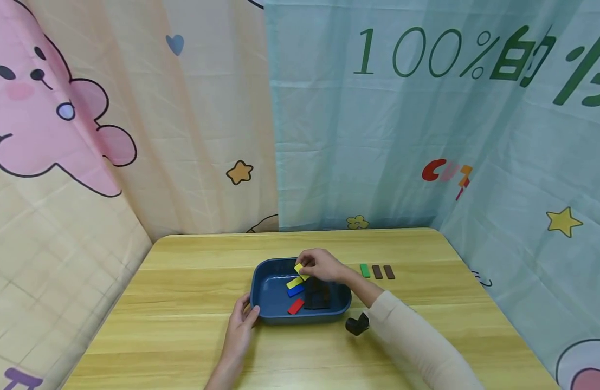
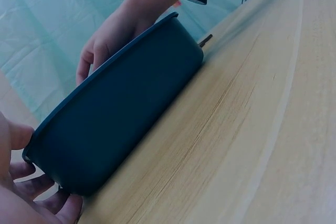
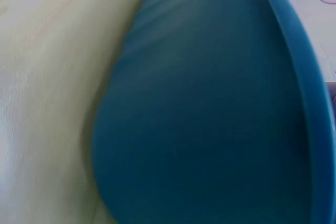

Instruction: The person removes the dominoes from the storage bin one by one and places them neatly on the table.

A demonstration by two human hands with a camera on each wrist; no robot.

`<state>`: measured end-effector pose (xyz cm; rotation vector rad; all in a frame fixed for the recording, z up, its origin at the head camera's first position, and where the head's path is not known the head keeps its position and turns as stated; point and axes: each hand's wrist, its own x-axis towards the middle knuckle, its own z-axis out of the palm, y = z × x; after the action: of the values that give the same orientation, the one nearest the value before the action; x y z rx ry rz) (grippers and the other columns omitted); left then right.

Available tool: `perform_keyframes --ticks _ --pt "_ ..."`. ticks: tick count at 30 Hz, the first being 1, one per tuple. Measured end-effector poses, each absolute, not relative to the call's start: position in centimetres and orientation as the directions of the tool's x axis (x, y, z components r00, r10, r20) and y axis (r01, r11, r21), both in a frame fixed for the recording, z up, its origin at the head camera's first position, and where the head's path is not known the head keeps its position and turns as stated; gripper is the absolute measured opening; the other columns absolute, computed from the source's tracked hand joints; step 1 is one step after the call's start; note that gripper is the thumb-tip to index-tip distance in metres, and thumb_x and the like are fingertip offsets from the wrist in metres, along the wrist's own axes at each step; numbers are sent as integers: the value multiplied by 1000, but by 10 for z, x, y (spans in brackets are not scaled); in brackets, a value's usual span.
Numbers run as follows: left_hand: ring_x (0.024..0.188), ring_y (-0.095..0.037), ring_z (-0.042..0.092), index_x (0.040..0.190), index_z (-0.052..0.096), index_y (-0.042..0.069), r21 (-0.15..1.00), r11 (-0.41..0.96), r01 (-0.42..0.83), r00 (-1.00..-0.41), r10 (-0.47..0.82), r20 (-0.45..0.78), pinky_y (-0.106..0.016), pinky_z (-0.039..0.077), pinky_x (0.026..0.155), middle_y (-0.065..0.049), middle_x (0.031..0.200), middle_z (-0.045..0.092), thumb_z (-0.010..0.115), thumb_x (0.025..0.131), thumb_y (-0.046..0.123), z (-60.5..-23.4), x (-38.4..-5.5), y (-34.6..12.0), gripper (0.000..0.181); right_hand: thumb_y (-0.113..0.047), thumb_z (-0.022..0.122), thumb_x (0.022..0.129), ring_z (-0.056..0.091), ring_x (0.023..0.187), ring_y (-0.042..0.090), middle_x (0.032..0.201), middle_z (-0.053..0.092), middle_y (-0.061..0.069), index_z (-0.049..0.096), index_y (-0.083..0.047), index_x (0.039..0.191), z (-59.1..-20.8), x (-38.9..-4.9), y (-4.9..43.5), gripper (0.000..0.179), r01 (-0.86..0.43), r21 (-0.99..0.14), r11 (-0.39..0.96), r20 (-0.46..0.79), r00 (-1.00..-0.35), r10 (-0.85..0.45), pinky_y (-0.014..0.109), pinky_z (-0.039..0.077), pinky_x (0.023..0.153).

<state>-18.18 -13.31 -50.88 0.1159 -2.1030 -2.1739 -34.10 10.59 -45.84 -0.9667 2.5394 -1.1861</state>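
Observation:
A dark blue plastic tub (image 1: 300,320) stands on the table. At its left end my left hand (image 1: 240,327) holds on, thumb at the rim and fingers against the outer wall (image 2: 115,103). My right hand (image 1: 323,266) is over the tub's far side, pinching a small yellow block (image 1: 300,268) between thumb and fingers. Below that lie a second yellow block (image 1: 294,283), a blue block (image 1: 296,291) and a red block (image 1: 296,306). Beside them is a dark, squarish patch (image 1: 317,295). The tub's side (image 3: 205,103) fills the right wrist view, hiding the fingers.
Right of the tub, a green block (image 1: 365,271) and two brown blocks, one nearer (image 1: 376,272) and one farther right (image 1: 389,272), lie in a row. A black wrist camera (image 1: 356,325) juts from the right forearm. Printed curtains (image 1: 348,135) hang behind the table (image 1: 182,336).

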Motion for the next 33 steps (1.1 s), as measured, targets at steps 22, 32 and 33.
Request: perform_keyframes --ticks 22,32,33 --pt "143 -50 35 153 33 -9 999 -38 25 -991 -130 20 -58 33 113 -33 158 30 44 110 6 -509 -182 -133 47 -8 70 99 67 87 16 97 67 2 71 -5 114 -450 -340 142 15 -423 -787 450 121 -820 -560 33 56 74" --pt "143 -50 36 153 33 -10 999 -36 39 -990 -139 33 -58 34 113 -33 158 31 46 110 6 -508 -182 -132 47 -7 69 100 69 94 21 105 68 7 70 -2 116 -441 -337 160 16 -433 -798 418 162 -823 -544 36 58 80" --pt "143 -50 35 153 33 -10 999 -35 39 -990 -139 34 -58 33 113 -34 158 31 45 110 6 -508 -182 -132 47 -8 68 100 69 95 21 107 68 8 70 -3 116 -441 -337 162 17 -423 -801 423 157 -831 -533 36 58 80"
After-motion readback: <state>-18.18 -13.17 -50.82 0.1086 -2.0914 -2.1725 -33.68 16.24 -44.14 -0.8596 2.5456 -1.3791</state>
